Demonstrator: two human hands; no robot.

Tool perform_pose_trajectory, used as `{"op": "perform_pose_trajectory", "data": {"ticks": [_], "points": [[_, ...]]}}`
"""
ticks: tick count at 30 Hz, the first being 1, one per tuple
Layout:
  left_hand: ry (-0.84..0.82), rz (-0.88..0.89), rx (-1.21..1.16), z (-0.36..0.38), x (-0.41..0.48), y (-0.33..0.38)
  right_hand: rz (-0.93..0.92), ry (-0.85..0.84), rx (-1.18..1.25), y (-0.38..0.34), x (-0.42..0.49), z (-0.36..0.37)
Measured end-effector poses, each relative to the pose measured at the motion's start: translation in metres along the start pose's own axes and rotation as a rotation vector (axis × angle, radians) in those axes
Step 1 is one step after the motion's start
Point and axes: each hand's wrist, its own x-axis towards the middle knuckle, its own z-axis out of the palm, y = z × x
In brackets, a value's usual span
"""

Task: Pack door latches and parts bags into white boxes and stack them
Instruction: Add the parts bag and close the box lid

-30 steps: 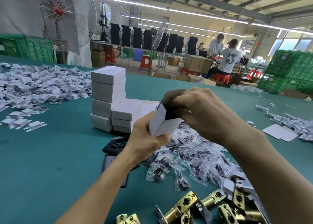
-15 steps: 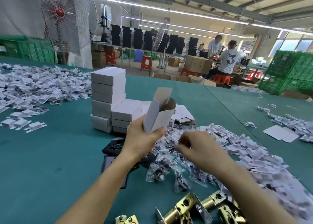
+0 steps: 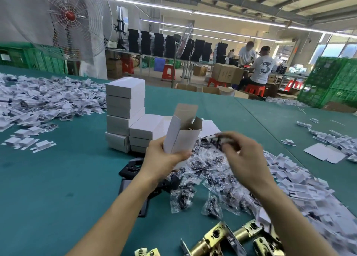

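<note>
My left hand (image 3: 164, 159) grips an upright white box (image 3: 181, 137) whose top flap stands open; something dark shows inside it. My right hand (image 3: 245, 159) is just right of the box, fingers pinched on a clear parts bag (image 3: 218, 141) lifted off the heap. More parts bags (image 3: 208, 180) lie on the green table below both hands. Brass door latches (image 3: 214, 240) rest at the near edge. Closed white boxes (image 3: 125, 108) are stacked behind the held box, with a lower stack (image 3: 148, 132) beside them.
Black plates (image 3: 133, 168) lie under my left wrist. White folded card inserts (image 3: 301, 180) are heaped on the right, another big heap (image 3: 38, 101) at the far left. Flat box blanks (image 3: 324, 153) lie at right. Two people work at a far bench; green crates (image 3: 332, 81) stand beyond.
My right hand left the box's open top, dropped to the heap of bags, and has come up again holding one bag beside the box. The left hand kept the box upright.
</note>
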Motion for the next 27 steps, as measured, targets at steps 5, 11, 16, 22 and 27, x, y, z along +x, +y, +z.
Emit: {"op": "perform_pose_trajectory", "data": {"ticks": [5, 11, 16, 22, 27], "points": [[-0.119, 0.012, 0.023, 0.000, -0.003, -0.002, -0.322, 0.055, 0.028, -0.032, 0.024, -0.022], [-0.253, 0.067, -0.028, 0.003, -0.007, 0.001, -0.405, -0.139, -0.047, -0.044, 0.034, -0.022], [-0.288, 0.064, -0.092, 0.005, -0.009, 0.003, -0.357, -0.186, 0.004, -0.044, 0.028, -0.016], [-0.296, 0.069, -0.079, 0.006, -0.009, 0.002, -0.373, -0.311, -0.198, -0.050, 0.030, -0.022], [-0.277, 0.064, -0.058, 0.008, -0.010, 0.002, -0.320, -0.404, -0.362, -0.039, 0.026, -0.023]]}}
